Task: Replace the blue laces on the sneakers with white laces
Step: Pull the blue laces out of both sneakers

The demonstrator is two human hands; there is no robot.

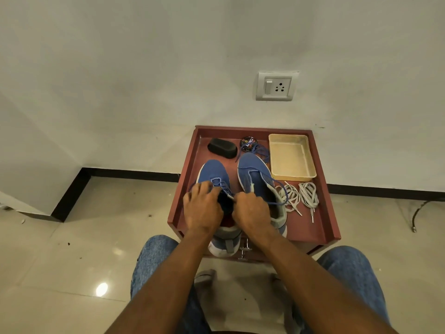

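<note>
Hands work on left sneaker [213, 173]: left hand [201, 207] & right hand [251, 210] pinch its blue lace [220, 184], unthreading; next, pull lace thru eyelets.

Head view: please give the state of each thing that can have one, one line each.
Left sneaker: blue lace partly threaded.
Right sneaker: blue lace pulled loose.
White laces: bundled, unused.
Beige tray: empty.
Polish tin: closed.
Left hand: on the lace.
Right hand: pinching the lace.
</note>
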